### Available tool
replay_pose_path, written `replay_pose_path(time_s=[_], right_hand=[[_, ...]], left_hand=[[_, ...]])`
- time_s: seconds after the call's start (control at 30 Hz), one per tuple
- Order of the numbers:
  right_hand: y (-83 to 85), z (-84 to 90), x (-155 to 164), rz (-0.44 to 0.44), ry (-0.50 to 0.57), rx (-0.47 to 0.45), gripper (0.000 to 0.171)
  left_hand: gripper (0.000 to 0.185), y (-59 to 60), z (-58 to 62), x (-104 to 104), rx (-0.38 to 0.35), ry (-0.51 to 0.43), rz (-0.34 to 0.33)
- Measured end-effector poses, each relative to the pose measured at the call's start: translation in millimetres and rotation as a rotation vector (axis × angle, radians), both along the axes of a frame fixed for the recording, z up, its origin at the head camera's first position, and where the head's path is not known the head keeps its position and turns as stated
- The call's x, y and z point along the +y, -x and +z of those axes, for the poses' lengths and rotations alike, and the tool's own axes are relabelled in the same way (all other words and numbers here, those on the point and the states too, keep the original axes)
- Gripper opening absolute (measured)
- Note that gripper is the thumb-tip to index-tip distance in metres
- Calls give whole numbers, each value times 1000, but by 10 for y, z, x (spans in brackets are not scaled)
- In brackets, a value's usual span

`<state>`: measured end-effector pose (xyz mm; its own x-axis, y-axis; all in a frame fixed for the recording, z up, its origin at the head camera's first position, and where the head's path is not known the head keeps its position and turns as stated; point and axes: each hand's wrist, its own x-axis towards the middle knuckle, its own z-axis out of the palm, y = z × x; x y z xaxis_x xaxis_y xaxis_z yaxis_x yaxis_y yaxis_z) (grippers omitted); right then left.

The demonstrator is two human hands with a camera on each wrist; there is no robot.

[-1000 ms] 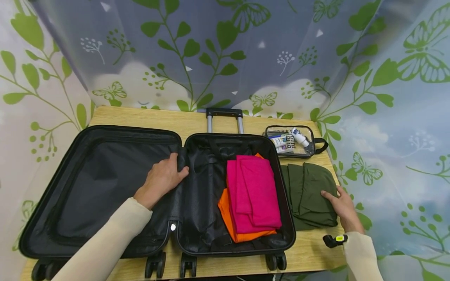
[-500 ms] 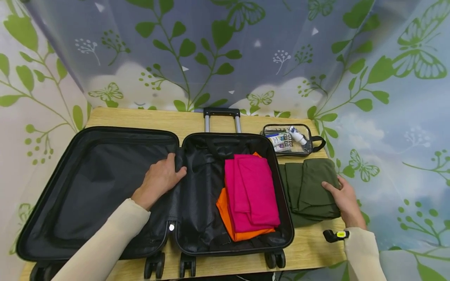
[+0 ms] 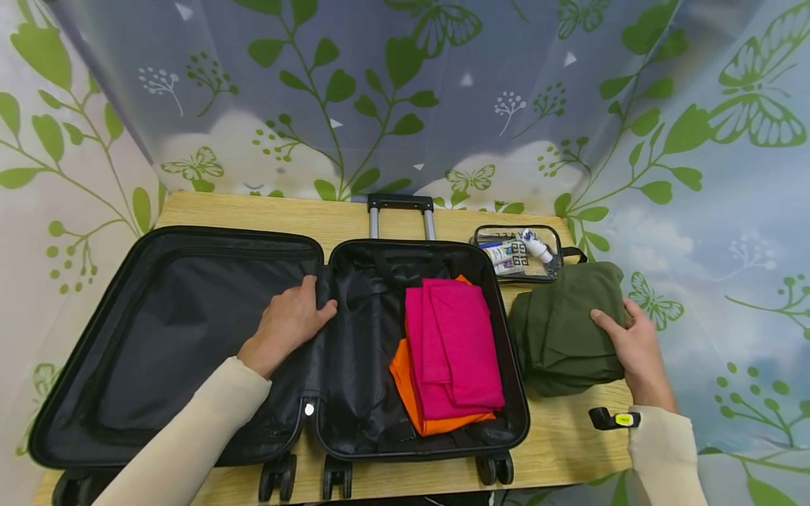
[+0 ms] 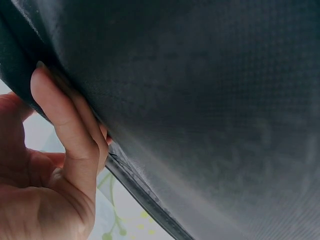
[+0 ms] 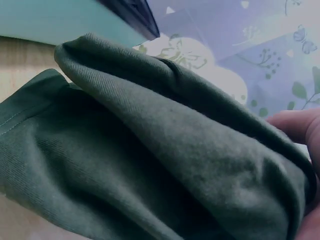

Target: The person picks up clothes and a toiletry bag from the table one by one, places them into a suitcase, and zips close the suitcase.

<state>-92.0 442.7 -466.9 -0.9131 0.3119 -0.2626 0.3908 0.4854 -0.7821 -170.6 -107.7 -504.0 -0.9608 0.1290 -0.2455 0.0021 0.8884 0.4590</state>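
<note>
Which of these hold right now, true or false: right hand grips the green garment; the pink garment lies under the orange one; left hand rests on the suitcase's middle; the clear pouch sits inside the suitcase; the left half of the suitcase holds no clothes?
1. The right hand grips the green garment: true.
2. The pink garment lies under the orange garment: false, pink lies on top.
3. The left hand rests on the middle of the suitcase: true.
4. The clear pouch sits inside the suitcase: false, it stands on the table beside it.
5. The left half holds no clothes: true.

Folded olive-green garment (image 3: 563,330), bunched, on table just right of open black suitcase (image 3: 354,365)
</note>
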Motion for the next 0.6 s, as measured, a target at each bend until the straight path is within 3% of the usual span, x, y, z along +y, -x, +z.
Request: replay_pose_path(time_s=[0.1,0.27,0.33,0.6], right_hand=[[-5,79,-27,-16,9,6,93],[-10,194,-78,-28,21,46,90],[-13,245,-100,-30,25,68,90],[-27,509,-236,-44,140,171,80]], left_hand=[[75,34,-110,-29,25,-3,-6],[74,28,-101,-34,32,-10,-9],[72,-6,2,-9,13,-13,-6],[72,-14,14,-6,20,-9,-8]])
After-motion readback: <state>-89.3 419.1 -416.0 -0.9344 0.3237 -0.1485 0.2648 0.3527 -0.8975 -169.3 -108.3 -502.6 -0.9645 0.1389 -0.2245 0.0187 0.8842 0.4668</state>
